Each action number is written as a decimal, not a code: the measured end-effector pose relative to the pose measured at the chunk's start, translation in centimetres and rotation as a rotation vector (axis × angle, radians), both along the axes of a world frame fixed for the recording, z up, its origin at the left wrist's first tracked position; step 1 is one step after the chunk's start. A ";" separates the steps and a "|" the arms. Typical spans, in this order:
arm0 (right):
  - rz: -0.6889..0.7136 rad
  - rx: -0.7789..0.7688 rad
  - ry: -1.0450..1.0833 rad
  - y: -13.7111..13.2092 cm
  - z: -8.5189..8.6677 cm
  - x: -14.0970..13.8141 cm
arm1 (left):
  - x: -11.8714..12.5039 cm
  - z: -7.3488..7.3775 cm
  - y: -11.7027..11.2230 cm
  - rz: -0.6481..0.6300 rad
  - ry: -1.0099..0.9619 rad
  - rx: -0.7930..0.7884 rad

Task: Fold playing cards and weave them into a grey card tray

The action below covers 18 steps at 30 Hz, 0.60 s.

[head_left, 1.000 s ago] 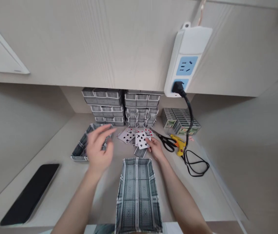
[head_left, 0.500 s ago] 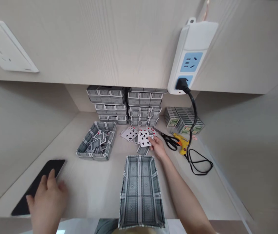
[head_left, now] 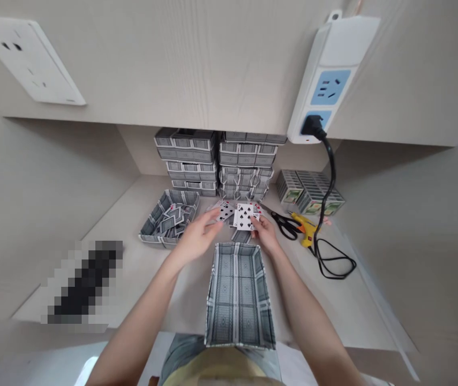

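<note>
A tall open box made of grey-backed playing cards (head_left: 239, 292) stands at the desk's near edge between my forearms. Just beyond it my right hand (head_left: 266, 236) pinches a face-up seven of spades (head_left: 245, 216) among a small spread of face-up cards (head_left: 225, 210). My left hand (head_left: 196, 239) reaches toward the same spread, fingers stretched out and apart, its fingertips almost at the cards, holding nothing. A face-down card (head_left: 241, 236) lies between the spread and the box.
A shallow card-made tray (head_left: 152, 232) with loose cards sits to the left. Stacks of card boxes (head_left: 216, 163) line the back wall, card packs (head_left: 309, 192) at right. Black scissors (head_left: 286, 225), a yellow glue gun (head_left: 306, 229) with its cable (head_left: 334, 261), a power strip (head_left: 329, 80) and a blurred dark object (head_left: 86, 281) are around.
My left hand dropped to the dark object at the left, then came back up to the card spread. My right hand stayed on the cards. The view shifted slightly.
</note>
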State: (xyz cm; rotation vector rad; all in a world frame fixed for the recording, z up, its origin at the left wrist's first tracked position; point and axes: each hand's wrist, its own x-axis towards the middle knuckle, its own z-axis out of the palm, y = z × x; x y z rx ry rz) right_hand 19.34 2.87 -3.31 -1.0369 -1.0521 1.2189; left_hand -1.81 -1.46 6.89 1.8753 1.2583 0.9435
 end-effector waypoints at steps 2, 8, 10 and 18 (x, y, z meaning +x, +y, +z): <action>-0.008 0.002 -0.013 0.1 -0.1 -0.1 | 1.7 -1.3 2.7 -0.050 -0.020 -0.106; -0.035 0.027 -0.119 0.1 -0.1 -0.5 | 4.3 -5.9 8.2 -0.181 -0.287 -0.424; -0.017 0.021 -0.171 0.1 -0.1 -0.5 | 4.5 -7.2 8.8 -0.199 -0.317 -0.356; -0.020 0.004 -0.253 0.2 -0.7 -0.3 | 4.8 -9.9 8.1 -0.137 -0.411 -0.245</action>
